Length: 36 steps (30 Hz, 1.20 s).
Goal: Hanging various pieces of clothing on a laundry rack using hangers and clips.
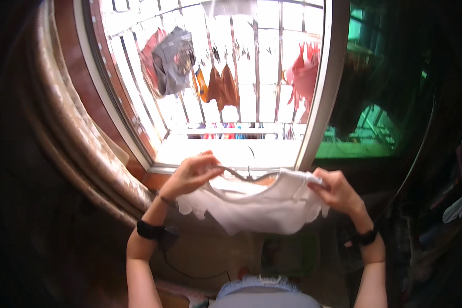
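Note:
A white garment (pixel 254 211) hangs on a grey clothes hanger (pixel 249 178) in front of the open window. My left hand (pixel 196 173) grips the left arm of the hanger near the garment's neckline. At the other side, my right hand (pixel 337 190) pinches the garment's shoulder, where the fabric covers the hanger's end. The hanger's hook points up towards the window sill. Whether my left fingers also hold fabric, I cannot tell.
Barred window with a metal frame (pixel 321 88); outside hang a grey garment (pixel 173 61), a brown garment (pixel 223 88) and a pink item (pixel 304 77). A patterned curtain (pixel 84 134) runs down the left. Green-tinted glass (pixel 373 123) stands right.

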Motion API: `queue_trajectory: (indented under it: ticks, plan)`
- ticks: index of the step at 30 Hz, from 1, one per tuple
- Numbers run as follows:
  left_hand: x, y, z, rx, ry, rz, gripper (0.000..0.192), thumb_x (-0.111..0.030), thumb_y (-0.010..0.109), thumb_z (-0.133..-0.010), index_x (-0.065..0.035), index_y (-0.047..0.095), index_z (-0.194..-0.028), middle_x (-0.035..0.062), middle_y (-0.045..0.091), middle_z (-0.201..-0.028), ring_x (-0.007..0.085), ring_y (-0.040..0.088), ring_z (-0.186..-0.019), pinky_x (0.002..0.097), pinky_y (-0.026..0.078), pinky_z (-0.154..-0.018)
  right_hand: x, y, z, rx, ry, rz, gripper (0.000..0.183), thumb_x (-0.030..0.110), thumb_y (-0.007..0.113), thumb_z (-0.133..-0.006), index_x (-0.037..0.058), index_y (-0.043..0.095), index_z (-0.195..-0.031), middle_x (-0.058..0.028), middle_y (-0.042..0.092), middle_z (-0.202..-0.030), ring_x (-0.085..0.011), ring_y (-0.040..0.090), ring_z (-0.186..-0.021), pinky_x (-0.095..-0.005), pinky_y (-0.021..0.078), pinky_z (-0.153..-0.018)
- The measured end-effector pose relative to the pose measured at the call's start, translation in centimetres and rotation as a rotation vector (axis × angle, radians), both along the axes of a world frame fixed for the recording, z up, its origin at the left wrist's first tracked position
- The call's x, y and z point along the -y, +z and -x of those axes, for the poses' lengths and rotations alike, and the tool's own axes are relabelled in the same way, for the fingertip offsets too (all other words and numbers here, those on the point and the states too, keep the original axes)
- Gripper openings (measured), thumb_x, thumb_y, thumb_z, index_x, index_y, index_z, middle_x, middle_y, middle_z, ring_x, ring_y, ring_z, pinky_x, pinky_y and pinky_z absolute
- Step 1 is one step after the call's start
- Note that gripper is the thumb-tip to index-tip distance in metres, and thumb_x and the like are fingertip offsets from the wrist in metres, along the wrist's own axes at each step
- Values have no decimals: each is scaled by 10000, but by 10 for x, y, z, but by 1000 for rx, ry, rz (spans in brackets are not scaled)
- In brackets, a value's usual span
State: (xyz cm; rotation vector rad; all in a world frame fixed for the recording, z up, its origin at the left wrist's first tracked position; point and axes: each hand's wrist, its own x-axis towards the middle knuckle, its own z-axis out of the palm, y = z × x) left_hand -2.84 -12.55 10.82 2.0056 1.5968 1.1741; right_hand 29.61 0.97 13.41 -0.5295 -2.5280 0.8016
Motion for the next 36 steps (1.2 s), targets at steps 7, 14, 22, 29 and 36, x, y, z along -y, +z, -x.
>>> queue_trajectory:
  ticks: [7, 14, 22, 29, 36]
  plan:
    - [11, 0, -17, -521, 227, -136, 332, -406, 591, -754, -84, 547, -691, 65, 563, -594, 212, 552, -517, 312, 413, -476, 19, -2, 10, -71, 62, 123, 183, 158, 473, -871, 1, 554, -825, -94, 538, -617, -145, 516, -555, -264, 430, -529]
    - [38, -27, 3, -16, -98, 120, 196, -197, 587, -807, -17, 541, -746, 86, 457, -725, 205, 473, -612, 305, 389, -544, 17, -24, -2, -164, -277, -45, 154, 96, 575, -757, -3, 564, -875, -107, 567, -788, -199, 561, -736, -267, 438, -656]
    - [41, -19, -5, -40, 36, 92, 218, -223, 679, -728, -37, 567, -747, 46, 487, -610, 129, 465, -515, 253, 366, -464, 27, -25, -7, 43, 2, 361, 81, 84, 574, -745, 7, 562, -767, -52, 554, -626, -126, 527, -575, -242, 421, -543]
    - [24, -57, 22, 340, -295, 719, 299, -262, 685, -732, -24, 560, -861, -25, 503, -707, 49, 436, -677, 200, 354, -562, -13, -69, 9, 208, -56, 444, 162, -10, 482, -702, -3, 597, -816, -73, 596, -675, -103, 545, -620, -229, 430, -570]
    - [-19, -193, 72, 450, -530, 735, 323, -200, 526, -842, -10, 516, -1102, 123, 548, -895, 198, 520, -835, 281, 414, -747, -47, -177, 86, 426, -168, 47, 322, 13, 538, -663, 56, 564, -981, -127, 551, -924, -292, 542, -867, -341, 455, -754]
